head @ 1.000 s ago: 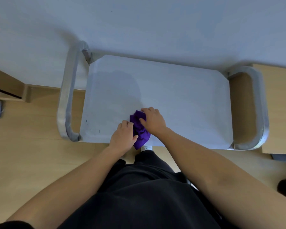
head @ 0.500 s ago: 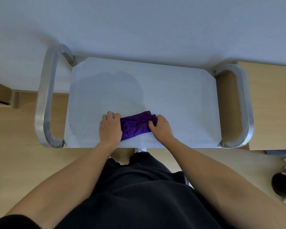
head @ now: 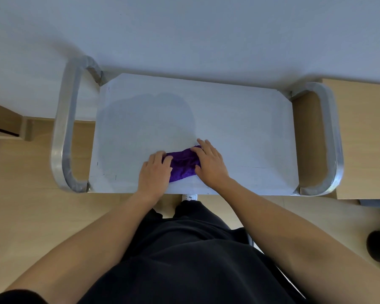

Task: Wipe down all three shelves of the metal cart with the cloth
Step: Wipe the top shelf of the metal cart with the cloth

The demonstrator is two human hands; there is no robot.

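The metal cart (head: 239, 128) stands against the wall, top shelf bare. Left hand (head: 155, 172) and right hand (head: 210, 164) lie flat, fingers spread, seemingly pressing the purple cloth (head: 183, 164) near its front edge.

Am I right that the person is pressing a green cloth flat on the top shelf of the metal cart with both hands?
Not quite: the cloth is purple, not green, as the head view shows. The rest holds: the left hand and right hand both press it flat on the top shelf of the metal cart.
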